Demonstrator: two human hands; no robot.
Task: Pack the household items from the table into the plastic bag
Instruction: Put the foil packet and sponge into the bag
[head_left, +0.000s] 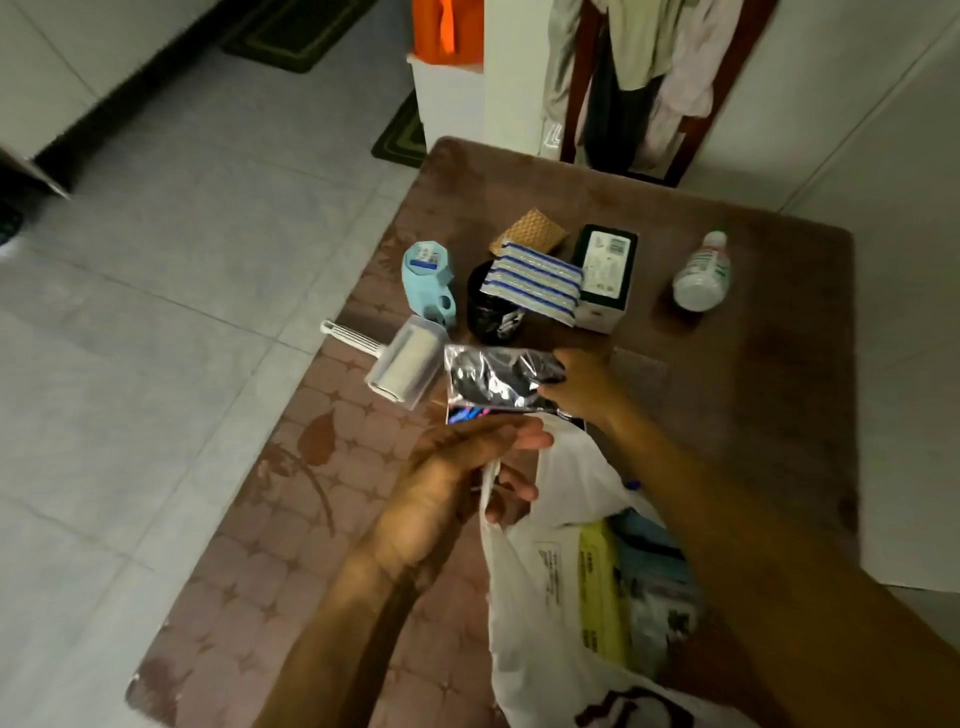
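Nearest my view, at the lower right of the frame, the white plastic bag (566, 587) gapes open with a yellow-green pack (602, 592) and other goods, too blurred to name, already inside; my left hand (457, 483) pinches the bag's handle between curled fingers at lower centre, which I judge keeps the mouth lifted and wide so things can drop in; just above it, my right hand (582, 387) grips a shiny clear-wrapped packet (498, 382) of something dark by its right end, held out flat near the bag's rim, apparently on its way into the opening; on the brown patterned table (311, 493), towards the centre of the frame, several items wait unpacked; a lint roller (402, 361) lies just left of the packet with its handle poking over the table edge; above it stand a pale blue container (428, 280) and a black tub (491, 312); a blue-striped stack of pads (535, 283) leans on that tub beside a dark box (605, 278), with a tan sponge-like piece (530, 231) behind; a white bottle (701, 273) lies apart at the upper right; I reckon the packing is partway done.
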